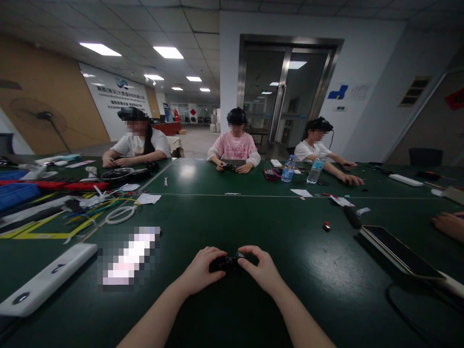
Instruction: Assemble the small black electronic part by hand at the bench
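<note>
Just above the dark green table (232, 222), a small glossy black object (228, 262) sits between my two hands; its kind I cannot make out. My left hand (203, 270) is closed around its left end, fingers over the top and thumb below. With thumb and index finger, my right hand (261, 270) pinches the right end, where a small pale, shiny part (239, 254) shows. Part of the black object is hidden by my fingers. A small red and black piece (326, 226) lies farther off to the right.
Left of my hands are a blurred-out bright phone-like slab (132, 256) and a long white device (50, 278). Cables (119, 214) and blue bins (18, 193) crowd the far left. A black-screened phone (398, 251) lies right. Two water bottles (289, 169) and several people are across the table.
</note>
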`<state>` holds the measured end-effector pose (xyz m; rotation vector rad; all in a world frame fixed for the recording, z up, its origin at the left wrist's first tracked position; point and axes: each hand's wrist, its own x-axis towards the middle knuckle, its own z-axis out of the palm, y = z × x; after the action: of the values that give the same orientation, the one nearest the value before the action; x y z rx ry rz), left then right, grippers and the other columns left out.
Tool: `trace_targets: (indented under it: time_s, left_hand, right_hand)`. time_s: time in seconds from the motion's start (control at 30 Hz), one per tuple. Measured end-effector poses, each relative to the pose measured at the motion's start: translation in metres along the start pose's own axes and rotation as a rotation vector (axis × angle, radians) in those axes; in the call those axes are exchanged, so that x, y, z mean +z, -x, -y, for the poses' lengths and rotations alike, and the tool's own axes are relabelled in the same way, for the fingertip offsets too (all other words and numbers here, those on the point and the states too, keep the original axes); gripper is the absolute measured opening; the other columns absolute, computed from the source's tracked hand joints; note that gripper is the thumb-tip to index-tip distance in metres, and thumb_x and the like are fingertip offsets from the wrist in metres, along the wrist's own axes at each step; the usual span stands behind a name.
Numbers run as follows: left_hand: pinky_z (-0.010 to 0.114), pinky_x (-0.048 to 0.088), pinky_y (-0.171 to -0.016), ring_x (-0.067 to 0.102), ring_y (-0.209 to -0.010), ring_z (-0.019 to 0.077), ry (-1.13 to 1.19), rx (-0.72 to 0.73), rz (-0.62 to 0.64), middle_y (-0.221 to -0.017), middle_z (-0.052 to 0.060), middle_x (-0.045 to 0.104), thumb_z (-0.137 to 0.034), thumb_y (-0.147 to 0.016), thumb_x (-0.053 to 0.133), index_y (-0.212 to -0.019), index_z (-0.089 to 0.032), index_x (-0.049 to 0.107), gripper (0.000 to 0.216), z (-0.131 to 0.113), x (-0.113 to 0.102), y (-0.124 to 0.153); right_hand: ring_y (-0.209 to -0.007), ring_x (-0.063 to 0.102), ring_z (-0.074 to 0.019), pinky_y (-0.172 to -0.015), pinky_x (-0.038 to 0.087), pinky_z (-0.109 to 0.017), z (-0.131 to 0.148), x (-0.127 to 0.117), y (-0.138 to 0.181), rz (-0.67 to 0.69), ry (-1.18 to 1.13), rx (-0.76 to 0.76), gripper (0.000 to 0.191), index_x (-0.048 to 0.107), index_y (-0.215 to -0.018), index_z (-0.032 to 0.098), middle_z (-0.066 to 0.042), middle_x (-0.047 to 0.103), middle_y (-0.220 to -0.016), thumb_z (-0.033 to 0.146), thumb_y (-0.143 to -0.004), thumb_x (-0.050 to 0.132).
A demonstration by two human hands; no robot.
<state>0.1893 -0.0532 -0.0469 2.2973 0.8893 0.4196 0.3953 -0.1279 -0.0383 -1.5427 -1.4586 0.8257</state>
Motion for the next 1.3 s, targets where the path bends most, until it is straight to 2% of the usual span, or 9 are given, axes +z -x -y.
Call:
trace_targets:
  time_s: [0.27, 0.4, 0.67, 1.0, 1.3]
  left_hand:
    - [0.037, 0.038, -0.092, 0.052, -0.102, 0.0236, -0.024, 0.053, -0.048, -0.109, 0.004, 0.060, -0.025, -0.070, 0.066, -0.111, -0.025, 0.057, 0.042, 0.005, 0.005, -0.003]
    - [0.037, 0.039, -0.091, 0.052, -0.102, 0.0237, -0.022, 0.066, -0.048, -0.109, 0.004, 0.061, -0.026, -0.071, 0.066, -0.111, -0.025, 0.057, 0.041, 0.006, 0.006, -0.003]
    - [0.037, 0.039, -0.093, 0.052, -0.104, 0.0227, -0.016, 0.057, -0.045, -0.110, 0.004, 0.060, -0.027, -0.072, 0.066, -0.113, -0.026, 0.056, 0.042, 0.007, 0.006, -0.002]
    - [0.037, 0.039, -0.092, 0.051, -0.103, 0.0233, -0.030, 0.040, -0.048, -0.110, 0.004, 0.059, -0.027, -0.073, 0.065, -0.113, -0.026, 0.055, 0.041, 0.008, 0.006, -0.002]
    - [0.039, 0.037, -0.094, 0.049, -0.107, 0.0250, -0.030, 0.045, -0.045, -0.115, 0.005, 0.057, -0.028, -0.071, 0.067, -0.120, -0.027, 0.049, 0.053, 0.010, 0.007, -0.002]
  right_hand:
    - [-0.107, 0.052, -0.0206, -0.095, 0.040, -0.039, 0.001, 0.012, 0.000, 0.075, 0.041, -0.085, 0.022, 0.065, -0.094, 0.027, -0.003, 0.058, -0.110, 0.028, -0.072, 0.064]
    - [-0.109, 0.050, -0.0221, -0.097, 0.036, -0.043, 0.002, 0.016, 0.000, 0.116, 0.160, -0.115, 0.022, 0.066, -0.092, 0.030, -0.001, 0.060, -0.109, 0.027, -0.071, 0.066]
    - [-0.107, 0.052, -0.0230, -0.097, 0.033, -0.046, 0.001, 0.020, 0.001, 0.102, 0.282, -0.157, 0.023, 0.066, -0.090, 0.031, 0.001, 0.063, -0.107, 0.024, -0.069, 0.068]
    - [-0.113, 0.048, -0.0264, -0.098, 0.033, -0.047, 0.003, 0.016, 0.005, 0.092, 0.196, -0.076, 0.040, 0.060, -0.104, 0.035, 0.002, 0.060, -0.112, 0.024, -0.066, 0.068]
    - [-0.109, 0.052, -0.0250, -0.096, 0.036, -0.044, 0.003, 0.015, 0.004, 0.088, 0.191, -0.111, 0.035, 0.062, -0.101, 0.032, 0.000, 0.063, -0.107, 0.022, -0.068, 0.066]
